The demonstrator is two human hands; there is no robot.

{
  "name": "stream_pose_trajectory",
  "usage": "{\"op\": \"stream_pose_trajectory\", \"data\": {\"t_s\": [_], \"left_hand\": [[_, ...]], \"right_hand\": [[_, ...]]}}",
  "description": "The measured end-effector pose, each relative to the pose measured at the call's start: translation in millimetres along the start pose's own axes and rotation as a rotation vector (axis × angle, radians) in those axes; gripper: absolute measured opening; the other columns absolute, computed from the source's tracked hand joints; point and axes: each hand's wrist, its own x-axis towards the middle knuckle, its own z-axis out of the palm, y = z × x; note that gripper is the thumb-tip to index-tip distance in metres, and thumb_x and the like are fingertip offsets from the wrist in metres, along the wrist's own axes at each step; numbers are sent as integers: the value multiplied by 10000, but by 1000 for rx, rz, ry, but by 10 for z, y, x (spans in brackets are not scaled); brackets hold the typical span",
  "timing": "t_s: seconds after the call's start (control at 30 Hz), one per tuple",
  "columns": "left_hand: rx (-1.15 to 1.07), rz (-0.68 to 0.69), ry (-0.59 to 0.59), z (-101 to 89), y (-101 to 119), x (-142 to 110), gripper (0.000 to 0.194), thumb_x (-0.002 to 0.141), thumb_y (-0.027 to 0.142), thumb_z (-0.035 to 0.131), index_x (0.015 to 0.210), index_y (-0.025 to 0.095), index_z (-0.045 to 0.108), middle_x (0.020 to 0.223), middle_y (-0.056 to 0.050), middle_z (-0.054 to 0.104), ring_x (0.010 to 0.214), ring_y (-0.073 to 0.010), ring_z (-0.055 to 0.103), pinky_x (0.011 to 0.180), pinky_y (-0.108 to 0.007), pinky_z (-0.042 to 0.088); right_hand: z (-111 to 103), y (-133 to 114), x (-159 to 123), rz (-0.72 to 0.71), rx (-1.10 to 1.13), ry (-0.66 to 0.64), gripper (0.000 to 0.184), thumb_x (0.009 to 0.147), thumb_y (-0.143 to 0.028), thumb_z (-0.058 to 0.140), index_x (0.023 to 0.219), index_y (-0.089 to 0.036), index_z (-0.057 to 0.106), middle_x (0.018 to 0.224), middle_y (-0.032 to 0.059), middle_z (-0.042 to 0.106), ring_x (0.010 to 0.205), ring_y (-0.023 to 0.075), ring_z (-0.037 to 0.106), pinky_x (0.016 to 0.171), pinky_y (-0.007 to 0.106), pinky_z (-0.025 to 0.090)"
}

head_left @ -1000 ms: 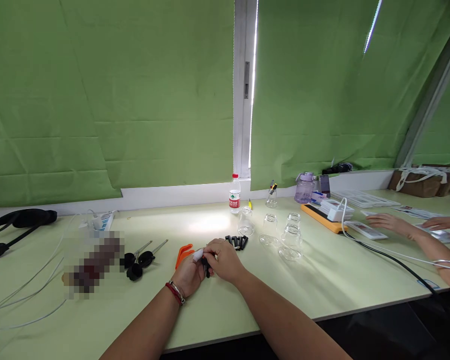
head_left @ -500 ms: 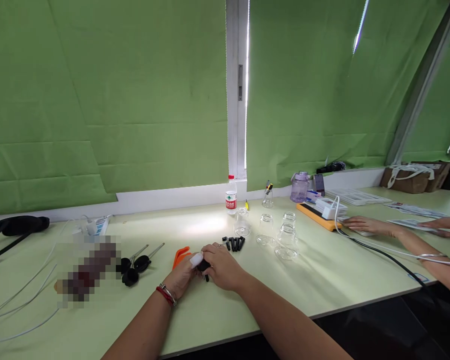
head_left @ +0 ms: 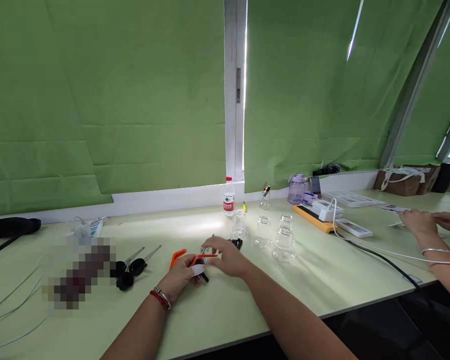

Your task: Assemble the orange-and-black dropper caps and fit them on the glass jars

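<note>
Holding orange piece point(head_left: 207, 256) in left hand point(head_left: 180, 276); right hand point(head_left: 229, 257) close beside, cannot tell whether gripping.

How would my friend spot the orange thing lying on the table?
On the pale table below the green blinds, find the left hand, whose wrist wears a red bracelet. Just beyond that hand lies the bent orange piece; unlike the other orange piece, it rests on the table.

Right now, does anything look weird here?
Yes: a blocky, blurred patch on the table, at left, hides what lies there. The left hand has a white wrapping on its thumb. I see nothing spilled.
</note>
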Motion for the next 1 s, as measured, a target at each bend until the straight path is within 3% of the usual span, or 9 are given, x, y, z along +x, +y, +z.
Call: {"op": "stream_pose_trajectory", "data": {"t_s": [0.1, 0.17, 0.23, 0.37, 0.5, 0.63, 0.77, 0.87, 1.0], "left_hand": [[-14, 1, 86, -12, 0, 27, 201, 695, 297, 666, 826, 156, 607, 731, -5, 599, 604, -131, 554, 573, -275, 452], [-43, 37, 144, -8, 7, 43, 206, 700, 301, 664, 824, 150, 601, 773, -20, 610, 655, -138, 568, 589, -267, 458], [-90, 62, 203, -6, 13, 56, 212, 704, 301, 661, 835, 148, 594, 793, -29, 623, 654, -129, 566, 589, -257, 456], [-234, 76, 311, -35, 11, 74, 256, 689, 300, 673, 874, 150, 578, 745, -15, 628, 585, -103, 549, 569, -244, 449], [-336, 74, 352, -71, 17, 87, 275, 670, 267, 691, 883, 136, 576, 734, -26, 632, 600, -110, 573, 561, -235, 454], [-397, 75, 360, -81, 30, 93, 266, 667, 232, 689, 886, 122, 586, 732, -44, 639, 580, -115, 583, 542, -239, 467], [-457, 78, 360, -100, 14, 99, 220, 680, 226, 677, 858, 117, 608, 723, -59, 642, 596, -134, 604, 529, -240, 480], [-492, 98, 357, -121, -5, 105, 191, 695, 223, 666, 847, 118, 618, 737, -61, 647, 591, -130, 604, 532, -240, 493], [-512, 120, 372, -136, -19, 114, 167, 713, 205, 650, 853, 118, 619, 739, -62, 648, 589, -129, 604, 531, -239, 501]], "right_hand": [[-123, 232, 61, 442, -163, 289, 226, 829, -236, 481, 980, -174, 636, 954, 60, 628, 774, 143, 572, 690, 260, 428], [-145, 360, 102, 627, -345, 274, 193, 818, -250, 493, 858, -158, 658, 953, 81, 617, 797, 163, 583, 663, 259, 412], [-107, 441, 134, 694, -495, 189, 200, 808, -289, 515, 811, -156, 664, 976, 97, 607, 801, 181, 593, 641, 266, 404], [58, 514, 178, 697, -659, 69, 240, 803, -324, 527, 862, -145, 674, 980, 123, 602, 816, 209, 607, 640, 280, 408], [169, 574, 205, 689, -672, 34, 221, 785, -253, 543, 901, -121, 677, 992, 149, 610, 831, 225, 616, 650, 289, 412], [188, 612, 197, 709, -657, 27, 195, 767, -164, 530, 874, -112, 684, 948, 153, 630, 814, 227, 624, 631, 285, 403], [132, 564, 135, 708, -646, 51, 187, 783, -217, 533, 843, -120, 682, 916, 137, 633, 776, 217, 616, 603, 281, 382], [59, 471, 45, 609, -536, 92, 198, 786, -316, 558, 797, -157, 676, 924, 96, 625, 763, 189, 589, 600, 270, 366], [10, 344, -90, 373, -334, 23, 172, 766, -356, 605, 775, -195, 664, 870, 38, 610, 752, 142, 548, 639, 246, 362]]}}
